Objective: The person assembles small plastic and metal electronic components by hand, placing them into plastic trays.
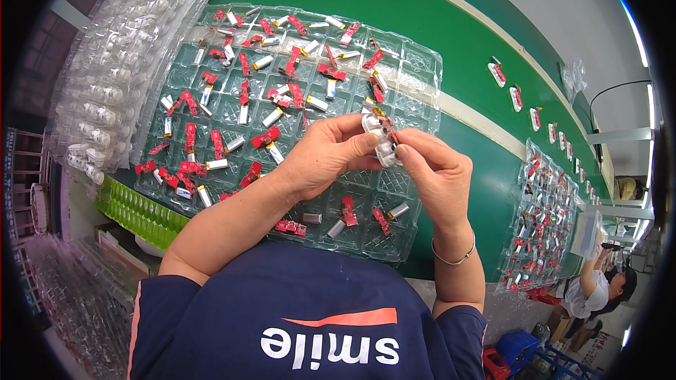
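Note:
A white moulded plastic shell is held up over the tray, with a small dark and yellow part showing along its upper edge. My left hand grips the shell's left side between thumb and fingers. On the opposite side my right hand pinches at the shell's edge, thumb and forefinger closed on it; any small piece between those fingertips is hidden. Beneath both hands lies a clear compartment tray. Its pockets carry several red circuit boards, each with a small silver battery attached or beside it.
Stacked clear trays of white shells stand at the left, near a green ribbed tray. White shells with red boards line the green bench at right. Another filled tray and a seated co-worker are farther right.

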The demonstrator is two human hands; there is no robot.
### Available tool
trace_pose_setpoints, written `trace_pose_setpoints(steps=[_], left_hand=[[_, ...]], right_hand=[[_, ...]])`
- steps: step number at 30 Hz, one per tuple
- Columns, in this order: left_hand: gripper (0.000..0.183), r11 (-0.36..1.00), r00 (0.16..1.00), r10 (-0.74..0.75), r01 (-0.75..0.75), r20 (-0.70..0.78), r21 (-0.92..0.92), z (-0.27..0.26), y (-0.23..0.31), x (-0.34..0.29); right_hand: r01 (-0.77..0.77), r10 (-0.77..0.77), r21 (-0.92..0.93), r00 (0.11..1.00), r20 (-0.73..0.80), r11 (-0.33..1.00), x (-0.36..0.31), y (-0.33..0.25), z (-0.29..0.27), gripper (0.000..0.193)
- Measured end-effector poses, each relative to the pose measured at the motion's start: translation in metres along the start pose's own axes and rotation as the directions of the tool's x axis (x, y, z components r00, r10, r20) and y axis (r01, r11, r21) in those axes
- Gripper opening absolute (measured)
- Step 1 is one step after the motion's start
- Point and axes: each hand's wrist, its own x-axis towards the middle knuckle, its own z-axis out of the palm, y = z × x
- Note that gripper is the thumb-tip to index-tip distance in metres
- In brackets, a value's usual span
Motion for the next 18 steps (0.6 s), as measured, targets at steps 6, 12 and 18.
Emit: trace_pose_setpoints(steps=[6, 12, 18], left_hand=[[0.024, 1.0, 1.0, -0.008, 0.008, 0.006, -0.013, -0.001, 0.0008, -0.0002], [0.024, 1.0, 1.0, 0.015, -0.015, 0.006, -0.015, -0.0009, -0.0004, -0.0001], [0.022, 0.993, 0.997, 0.075, -0.072, -0.027, 0.09, -0.0001, -0.001, -0.0013]], right_hand=[[-0.001, 0.001, -0.015, 0.999, 0.036, 1.0, -0.0001, 0.001, -0.0005, 0.016], [0.019, -0.016, -0.064, 0.999, 0.035, 0.998, 0.0001, 0.0021, 0.0001, 0.015], [0.13, -0.126, -0.172, 0.991, 0.034, 0.977, 0.0004, 0.0074, 0.0012, 0.014]])
